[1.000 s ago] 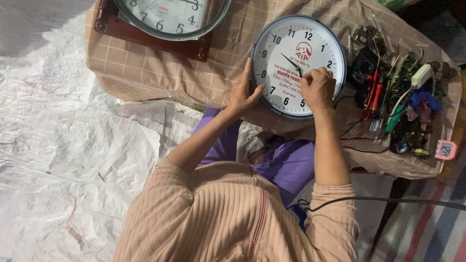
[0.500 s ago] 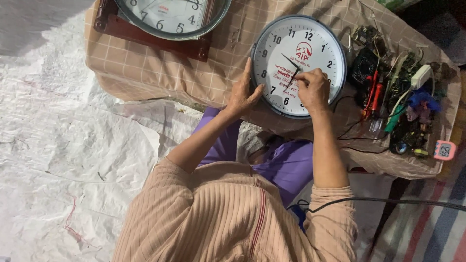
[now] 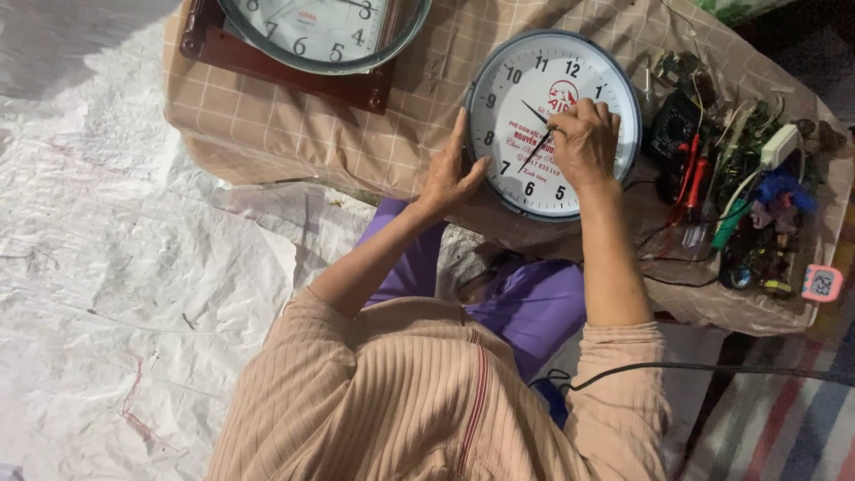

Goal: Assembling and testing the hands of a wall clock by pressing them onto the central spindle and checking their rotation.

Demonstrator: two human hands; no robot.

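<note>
A round white wall clock (image 3: 534, 98) with a dark rim lies face up on a checked cloth over a low table (image 3: 294, 134). My left hand (image 3: 452, 174) rests on its lower left rim, fingers apart, steadying it. My right hand (image 3: 585, 142) lies on the open dial, fingertips pinched at the black clock hands (image 3: 540, 134) near the centre.
A second round clock (image 3: 325, 31) on a brown wooden base lies at the table's far left. To the right sits a pile of tools, wires and screwdrivers (image 3: 735, 196), with a small pink digital clock (image 3: 820, 283). A black cable (image 3: 712, 367) crosses below. White plastic sheeting covers the floor.
My right hand has shifted slightly up the dial, toward its centre, with the fingertips at the clock hands. My left hand stays on the rim.
</note>
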